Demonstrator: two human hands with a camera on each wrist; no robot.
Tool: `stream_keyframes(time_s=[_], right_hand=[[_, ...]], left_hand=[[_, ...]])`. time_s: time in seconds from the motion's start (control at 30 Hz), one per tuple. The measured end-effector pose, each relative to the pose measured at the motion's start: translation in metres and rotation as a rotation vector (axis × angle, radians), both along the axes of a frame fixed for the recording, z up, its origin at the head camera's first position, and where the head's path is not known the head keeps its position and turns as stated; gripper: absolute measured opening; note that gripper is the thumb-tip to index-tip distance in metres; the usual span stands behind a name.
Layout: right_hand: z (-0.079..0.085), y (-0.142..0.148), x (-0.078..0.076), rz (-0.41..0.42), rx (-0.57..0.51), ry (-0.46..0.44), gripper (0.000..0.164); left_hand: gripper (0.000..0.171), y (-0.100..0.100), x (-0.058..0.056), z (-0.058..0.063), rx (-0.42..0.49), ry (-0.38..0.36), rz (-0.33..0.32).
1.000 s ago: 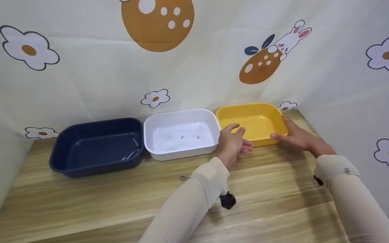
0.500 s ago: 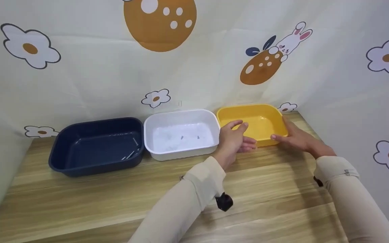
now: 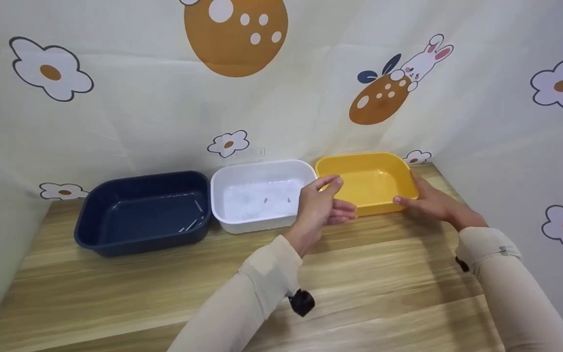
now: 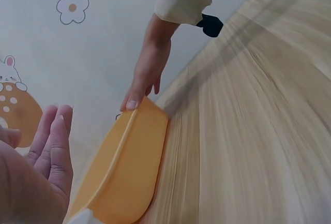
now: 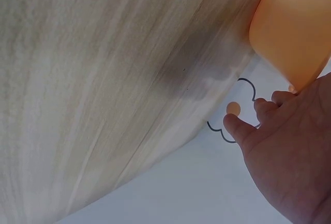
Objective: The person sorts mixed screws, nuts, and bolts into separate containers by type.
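Observation:
My left hand (image 3: 313,210) hovers over the seam between the white bin (image 3: 252,227) and the yellow bin (image 3: 350,188). Its fingers are extended and nothing is in them. At the yellow bin's right end, my right hand (image 3: 433,199) holds the front corner, thumb over the rim and the other fingers along the outer side. In the left wrist view that thumb lies on the rim of the yellow bin (image 4: 139,162). The right wrist view shows the right hand (image 5: 289,151) beside the bin's orange-looking wall (image 5: 295,22).
A navy bin (image 3: 142,242) stands left of the white one, with several thin pale strips inside at its right. Two small dark specks show in the white bin. The bins stand in a row on a wood-grain table (image 3: 130,293), against a printed cloth backdrop (image 3: 140,98).
My left hand has moved left, away from the yellow bin. Its sleeve now covers the spot where a small nut-like ring lay on the table. The right hand stays at the bin's corner.

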State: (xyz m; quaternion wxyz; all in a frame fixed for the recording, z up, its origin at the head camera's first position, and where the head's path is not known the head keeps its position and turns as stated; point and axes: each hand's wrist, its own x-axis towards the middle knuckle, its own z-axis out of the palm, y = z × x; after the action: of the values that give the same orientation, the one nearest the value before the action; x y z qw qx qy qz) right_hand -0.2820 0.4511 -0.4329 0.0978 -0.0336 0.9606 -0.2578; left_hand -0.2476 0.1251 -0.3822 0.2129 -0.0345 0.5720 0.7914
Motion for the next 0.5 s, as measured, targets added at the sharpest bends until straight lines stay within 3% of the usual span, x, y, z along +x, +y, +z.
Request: stream_keyframes(time_s=[0.23, 0.5], right_hand=[[0.001, 0.001, 0.002, 0.001, -0.018, 0.005, 0.105], [0.002, 0.001, 0.002, 0.013, -0.009, -0.004, 0.104]], left_hand=[[0.029, -0.019, 0.002, -0.004, -0.02, 0.016, -0.021], [0.034, -0.04, 0.005, -0.017, 0.01, 0.017, 0.016]])
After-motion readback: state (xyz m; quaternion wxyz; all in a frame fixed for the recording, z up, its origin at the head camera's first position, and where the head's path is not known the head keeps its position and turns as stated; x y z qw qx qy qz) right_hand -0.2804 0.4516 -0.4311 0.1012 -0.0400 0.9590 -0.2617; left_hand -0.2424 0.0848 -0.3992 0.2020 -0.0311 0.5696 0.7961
